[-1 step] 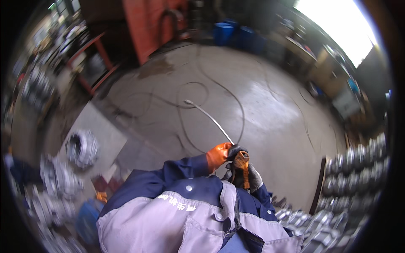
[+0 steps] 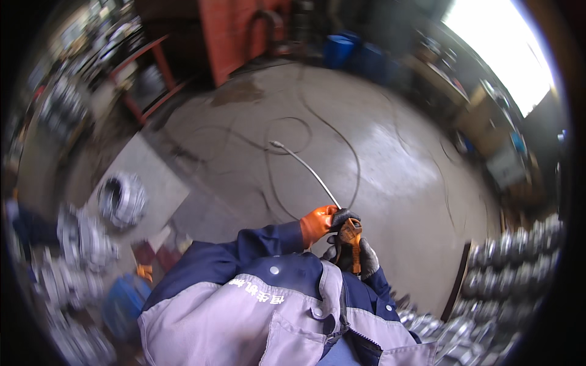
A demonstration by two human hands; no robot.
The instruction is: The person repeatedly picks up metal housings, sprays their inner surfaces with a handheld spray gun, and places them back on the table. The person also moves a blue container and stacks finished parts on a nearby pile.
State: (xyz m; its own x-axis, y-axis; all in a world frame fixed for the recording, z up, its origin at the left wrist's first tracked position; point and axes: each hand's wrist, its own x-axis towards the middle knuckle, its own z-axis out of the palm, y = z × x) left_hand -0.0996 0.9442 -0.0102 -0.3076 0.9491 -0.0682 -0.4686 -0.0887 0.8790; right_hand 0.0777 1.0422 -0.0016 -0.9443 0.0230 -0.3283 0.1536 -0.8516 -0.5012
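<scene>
no visible change: left hand (image 2: 317, 224) in orange glove and right hand (image 2: 360, 253) in grey glove sit as before on the orange-handled tool (image 2: 352, 235); metal rod (image 2: 305, 171) keeps its angle.

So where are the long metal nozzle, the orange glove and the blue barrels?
long metal nozzle (image 2: 305, 169), head view, middle of the thin tube.
orange glove (image 2: 317, 223), head view, back of the hand.
blue barrels (image 2: 339, 50), head view, side wall.

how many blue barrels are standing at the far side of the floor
2. One blue barrel stands at the far wall beside the red machine; the second blue barrel sits just to its right. Others may be hidden in the dark, blurred clutter there.
</scene>
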